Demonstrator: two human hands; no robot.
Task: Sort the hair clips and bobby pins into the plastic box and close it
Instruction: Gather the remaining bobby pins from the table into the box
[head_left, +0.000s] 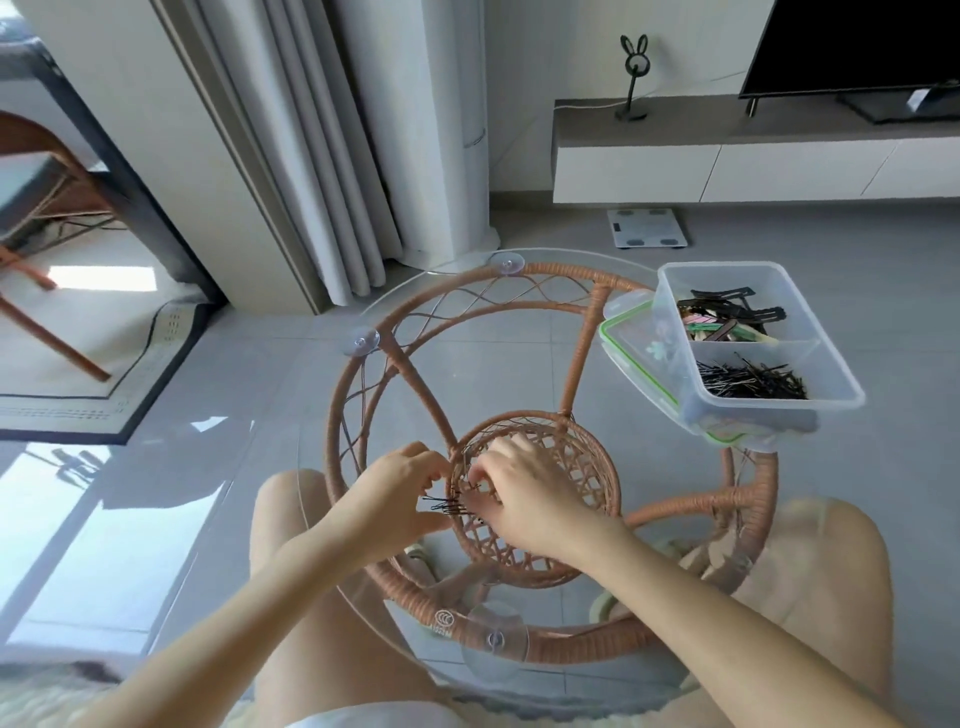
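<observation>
A clear plastic box (675, 312) stands at the right edge of the round glass table (332, 415). Its far compartment holds hair clips (727, 317), its near one black bobby pins (750, 382). The green-rimmed lid (631, 345) leans against the box's left side. At the near middle of the glass, my left hand (395, 496) holds a small bunch of black bobby pins (441, 504). My right hand (524, 488) has its fingers curled at the same bunch, and whether it pinches any is hidden. Both hands are over the rattan basket (582, 467) seen through the glass.
The glass top sits on a rattan frame (519, 270) with clear suction cups (496, 636). My knees are under the table at both sides. A white scale (647, 228) lies on the tiled floor beyond, by curtains and a low TV cabinet (727, 156).
</observation>
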